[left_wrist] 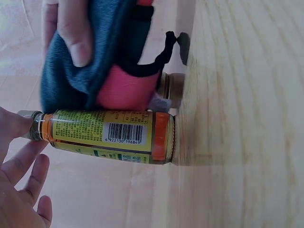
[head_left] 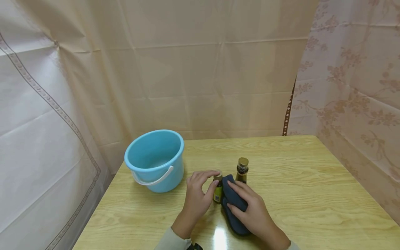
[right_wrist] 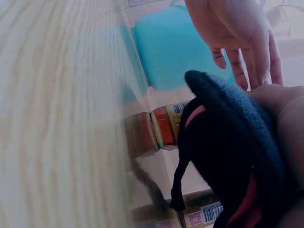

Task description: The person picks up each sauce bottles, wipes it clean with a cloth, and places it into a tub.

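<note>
My left hand (head_left: 197, 192) pinches the cap of a small glass bottle (head_left: 217, 195) between thumb and fingers. The bottle stands upright on the table, and its yellow-green barcode label (left_wrist: 102, 130) faces the left wrist view. My right hand (head_left: 253, 210) grips a dark blue fuzzy mitt-like cloth (head_left: 232, 194) with pink inside and a black strap (left_wrist: 161, 59). The cloth touches the bottle's side; its lower part hangs towards the tabletop. A taller dark bottle (head_left: 242, 168) with a gold cap stands behind the right hand, its lower part hidden.
A light blue bucket (head_left: 170, 177) with a white handle stands left of the hands on the wooden table (head_left: 297, 180). Beige curtain cloth (head_left: 203, 76) hangs behind the table, with patterned cloth (head_left: 356, 86) along the right.
</note>
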Demonstrator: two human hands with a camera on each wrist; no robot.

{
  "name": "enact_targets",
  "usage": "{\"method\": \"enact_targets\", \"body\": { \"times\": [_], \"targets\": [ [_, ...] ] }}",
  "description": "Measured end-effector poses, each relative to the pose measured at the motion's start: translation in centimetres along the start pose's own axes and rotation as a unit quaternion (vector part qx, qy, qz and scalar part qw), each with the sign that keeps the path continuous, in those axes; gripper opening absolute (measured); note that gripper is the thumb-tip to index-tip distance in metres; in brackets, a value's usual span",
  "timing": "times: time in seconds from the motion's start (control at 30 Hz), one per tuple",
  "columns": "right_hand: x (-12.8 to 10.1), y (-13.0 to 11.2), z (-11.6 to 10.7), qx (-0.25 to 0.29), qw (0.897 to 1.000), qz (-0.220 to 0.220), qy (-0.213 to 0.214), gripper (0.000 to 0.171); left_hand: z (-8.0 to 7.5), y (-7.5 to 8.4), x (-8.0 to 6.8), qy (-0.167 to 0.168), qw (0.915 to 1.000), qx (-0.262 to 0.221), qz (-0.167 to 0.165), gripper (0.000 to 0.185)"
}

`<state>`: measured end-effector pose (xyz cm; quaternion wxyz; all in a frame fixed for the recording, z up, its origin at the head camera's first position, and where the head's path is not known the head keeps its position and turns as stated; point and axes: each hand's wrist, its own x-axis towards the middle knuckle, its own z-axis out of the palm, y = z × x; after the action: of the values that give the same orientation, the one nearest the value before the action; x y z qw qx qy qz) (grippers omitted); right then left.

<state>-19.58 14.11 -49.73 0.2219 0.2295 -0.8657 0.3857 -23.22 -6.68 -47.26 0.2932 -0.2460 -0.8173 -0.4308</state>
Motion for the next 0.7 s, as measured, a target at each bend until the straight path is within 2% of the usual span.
{"method": "enact_targets", "body": {
  "times": [0.23, 0.5, 0.7],
  "targets": [
    [0.06, -0.41, -0.18, 0.016, 0.998, -0.039, 0.037, 0.077, 0.19, -0.19, -0.02, 0.004, 1.0000, 0.004, 0.005, 0.026],
    [0.06, -0.52, -0.16, 0.013, 0.999, -0.031, 0.039, 0.079, 0.28, -0.25, -0.02, 0.004, 1.0000, 0.005, 0.005, 0.026],
    [0.07, -0.26, -0.05, 0.006, 1.000, -0.002, 0.009, 0.077, 0.31, -0.34, -0.10, 0.001, 1.0000, 0.005, 0.006, 0.026]
  ]
}}
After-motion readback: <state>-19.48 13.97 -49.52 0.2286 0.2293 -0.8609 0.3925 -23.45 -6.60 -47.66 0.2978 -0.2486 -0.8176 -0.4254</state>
